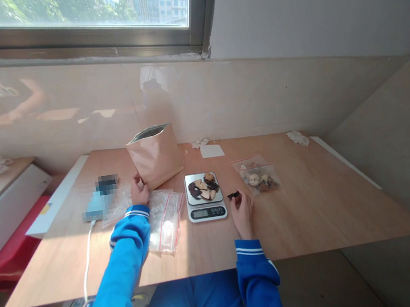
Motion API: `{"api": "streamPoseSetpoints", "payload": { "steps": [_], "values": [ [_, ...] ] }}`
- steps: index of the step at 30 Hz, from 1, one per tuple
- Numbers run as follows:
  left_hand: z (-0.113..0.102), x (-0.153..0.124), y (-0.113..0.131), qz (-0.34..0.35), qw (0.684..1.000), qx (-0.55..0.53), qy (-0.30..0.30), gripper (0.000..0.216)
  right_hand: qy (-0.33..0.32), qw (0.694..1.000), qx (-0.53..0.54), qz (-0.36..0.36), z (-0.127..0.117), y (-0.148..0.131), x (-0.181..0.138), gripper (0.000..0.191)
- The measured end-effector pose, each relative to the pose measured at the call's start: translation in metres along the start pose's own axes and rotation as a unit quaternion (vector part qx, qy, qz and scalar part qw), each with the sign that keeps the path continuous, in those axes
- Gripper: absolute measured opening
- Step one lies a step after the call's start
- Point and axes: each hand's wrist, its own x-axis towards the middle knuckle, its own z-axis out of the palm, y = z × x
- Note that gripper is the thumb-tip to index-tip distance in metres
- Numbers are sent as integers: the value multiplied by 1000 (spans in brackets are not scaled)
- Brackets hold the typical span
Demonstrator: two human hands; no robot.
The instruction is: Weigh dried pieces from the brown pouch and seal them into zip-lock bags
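Observation:
My left hand (139, 191) is closed at the lower left corner of a brown kraft paper pouch (156, 158), which stands upright with its silvery mouth open. Pinched in the fingertips of my right hand (242, 210) is a dark dried slice (233, 195), just right of a digital kitchen scale (208, 213). On its platform lie several dried slices (204, 186), some pale and some dark; the display is too small to read. Beyond my right hand lies a zip bag with dried pieces (260, 179) inside. Flat clear zip bags (165, 225) lie beside my left wrist.
A phone (100, 198), partly pixelated, lies at left with a white cable (87, 259) running off the table's front edge. Crumpled tissues (298, 138) and a white paper (212, 151) lie towards the wall. A red stool (17, 256) stands left of the wooden table (334, 206).

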Motion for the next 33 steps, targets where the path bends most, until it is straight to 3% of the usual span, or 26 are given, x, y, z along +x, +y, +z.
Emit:
{"api": "streamPoseSetpoints", "payload": {
  "steps": [12,17,20,22,23,25,27,30,33],
  "values": [
    [-8,-12,49,-35,978,-46,203,29,34,997,38,65,-5,-2,0,40],
    [-13,-26,82,-109,961,-166,192,15,58,996,41,47,-9,-5,4,37],
    [-8,-42,105,-148,935,-253,199,10,77,996,49,10,-23,-36,2,25],
    [-1,-53,117,-158,924,-286,199,10,21,992,122,1,-34,-74,-9,18],
    [2,-59,122,-162,918,-303,197,11,-48,982,185,-2,-38,-96,-17,19],
    [8,-70,130,-176,901,-346,196,14,-217,931,295,-2,-41,-140,-34,20],
    [12,-78,136,-198,872,-401,198,17,-295,884,362,11,-36,-175,-50,22],
    [9,-88,142,-217,843,-451,197,20,-301,856,417,55,-24,-199,-61,15],
    [-5,-95,145,-207,842,-466,175,20,-286,843,446,94,-13,-198,-56,15]
  ]
}}
